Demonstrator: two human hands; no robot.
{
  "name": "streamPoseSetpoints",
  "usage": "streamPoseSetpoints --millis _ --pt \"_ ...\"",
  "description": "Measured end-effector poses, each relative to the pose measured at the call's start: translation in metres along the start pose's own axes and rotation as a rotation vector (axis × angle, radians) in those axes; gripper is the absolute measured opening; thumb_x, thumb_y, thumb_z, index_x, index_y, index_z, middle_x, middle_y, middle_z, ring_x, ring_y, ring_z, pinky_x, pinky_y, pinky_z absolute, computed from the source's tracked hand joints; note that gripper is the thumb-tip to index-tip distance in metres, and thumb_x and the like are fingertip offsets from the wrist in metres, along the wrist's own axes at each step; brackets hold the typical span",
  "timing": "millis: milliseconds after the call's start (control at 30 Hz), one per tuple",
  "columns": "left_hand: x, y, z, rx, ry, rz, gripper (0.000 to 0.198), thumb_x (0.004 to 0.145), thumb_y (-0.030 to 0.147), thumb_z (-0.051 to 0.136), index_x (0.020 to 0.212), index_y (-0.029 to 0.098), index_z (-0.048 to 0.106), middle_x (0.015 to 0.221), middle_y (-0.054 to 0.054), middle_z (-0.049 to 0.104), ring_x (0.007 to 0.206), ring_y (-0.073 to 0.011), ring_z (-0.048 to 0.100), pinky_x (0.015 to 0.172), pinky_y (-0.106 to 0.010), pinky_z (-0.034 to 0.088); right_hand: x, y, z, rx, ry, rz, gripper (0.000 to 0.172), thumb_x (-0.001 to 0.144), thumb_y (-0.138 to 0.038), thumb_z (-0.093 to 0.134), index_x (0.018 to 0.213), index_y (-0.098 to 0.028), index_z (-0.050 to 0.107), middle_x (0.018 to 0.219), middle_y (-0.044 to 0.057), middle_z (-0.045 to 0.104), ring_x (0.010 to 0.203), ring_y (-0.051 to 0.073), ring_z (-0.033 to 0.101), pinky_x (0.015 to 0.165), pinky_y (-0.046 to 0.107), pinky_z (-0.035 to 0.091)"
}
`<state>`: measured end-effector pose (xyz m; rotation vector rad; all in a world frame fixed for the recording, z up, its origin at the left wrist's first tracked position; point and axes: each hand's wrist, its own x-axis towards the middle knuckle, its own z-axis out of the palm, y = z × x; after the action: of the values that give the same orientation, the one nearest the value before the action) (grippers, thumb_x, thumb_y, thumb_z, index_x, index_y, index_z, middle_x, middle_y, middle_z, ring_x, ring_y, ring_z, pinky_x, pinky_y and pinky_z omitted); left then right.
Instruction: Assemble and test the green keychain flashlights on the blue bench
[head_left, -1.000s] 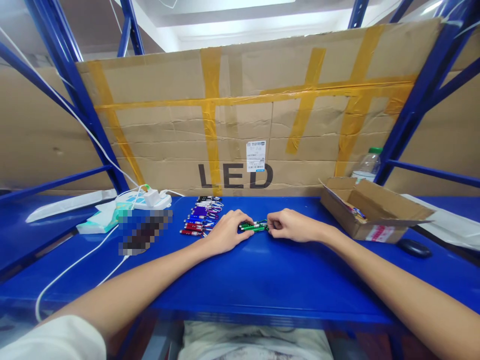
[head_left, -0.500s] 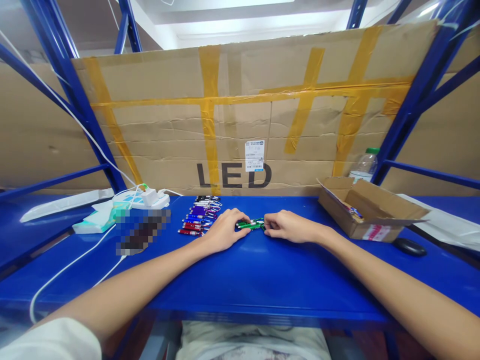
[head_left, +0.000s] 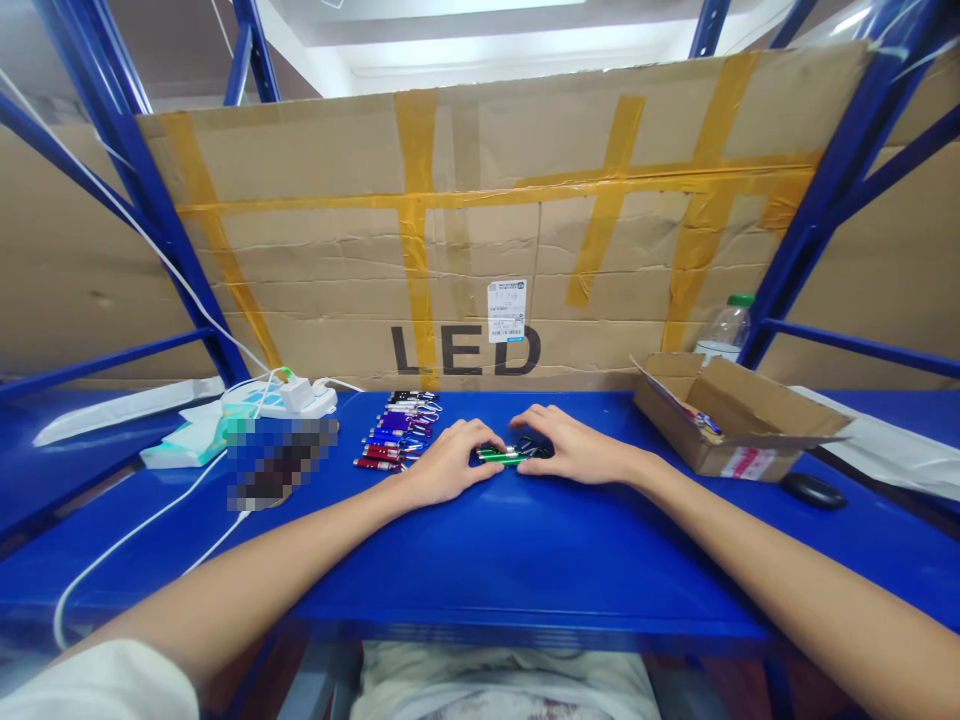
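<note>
Green keychain flashlights (head_left: pixel 510 457) with metal clips lie side by side on the blue tabletop between my hands. My left hand (head_left: pixel 455 460) has its thumb and fingers closed around their left ends. At their right ends, my right hand (head_left: pixel 574 448) curves over the clips with thumb and fingers apart. Left of my left hand, more keychain flashlights in red (head_left: pixel 379 457), blue (head_left: pixel 386 437), purple (head_left: pixel 396 421), silver and black lie in a column, their clips pointing right. My fingers partly hide the green ones.
An open cardboard box (head_left: pixel 739 400) with small items inside stands at the right, beside a black mouse (head_left: pixel 814 490) and a bottle (head_left: pixel 726 328). At the left are a power strip (head_left: pixel 319 400), a tissue pack (head_left: pixel 184 450), cables and a blurred-out object (head_left: pixel 281 465). Large cardboard (head_left: pixel 337 270) closes off the back.
My right hand's fingers have spread apart and moved slightly left over the clip ends of the green keychain flashlights. My left hand stays at their left ends.
</note>
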<state>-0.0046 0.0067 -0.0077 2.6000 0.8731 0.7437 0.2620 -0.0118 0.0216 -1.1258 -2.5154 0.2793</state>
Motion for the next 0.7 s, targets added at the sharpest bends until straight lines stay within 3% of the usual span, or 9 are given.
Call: streamPoseSetpoints --millis 67,300,533,700 --pt "0.000 0.001 0.000 -0.009 -0.012 0.018 0.021 0.098 0.033 0.075 0.117 0.027 0.073 0.123 -0.003 0.071 0.111 -0.0239 0.062 0.101 -0.039 0.046 0.001 -0.003 0.003 0.022 -0.034 -0.035 0.061 0.094 -0.060 0.072 0.141 -0.022 0.062 0.136 0.014 0.067 0.123 0.034 0.058 0.107 0.049 0.045" --pt "0.000 0.004 -0.002 -0.034 -0.017 0.026 0.024 0.096 0.033 0.077 0.118 0.026 0.072 0.121 -0.004 0.072 0.109 -0.0231 0.063 0.100 -0.038 0.046 0.003 -0.004 0.006 0.069 -0.055 -0.107 0.040 0.101 -0.055 0.065 0.122 -0.021 0.071 0.119 0.011 0.073 0.112 0.029 0.062 0.101 0.044 0.047" --pt "0.000 0.005 -0.001 -0.017 0.005 -0.013 0.026 0.097 0.037 0.075 0.120 0.026 0.070 0.120 -0.004 0.072 0.111 -0.0246 0.063 0.100 -0.040 0.048 0.003 0.000 0.004 0.059 -0.072 -0.071 0.028 0.100 -0.043 0.066 0.116 -0.020 0.070 0.117 0.011 0.073 0.109 0.028 0.064 0.094 0.040 0.048" --pt "-0.001 0.006 -0.002 -0.007 0.062 -0.047 0.026 0.099 0.037 0.071 0.122 0.025 0.069 0.118 -0.005 0.069 0.108 -0.0242 0.064 0.099 -0.040 0.051 0.002 0.020 -0.004 0.004 -0.040 0.008 0.029 0.099 -0.044 0.067 0.114 -0.019 0.070 0.115 0.011 0.074 0.104 0.027 0.065 0.092 0.038 0.048"
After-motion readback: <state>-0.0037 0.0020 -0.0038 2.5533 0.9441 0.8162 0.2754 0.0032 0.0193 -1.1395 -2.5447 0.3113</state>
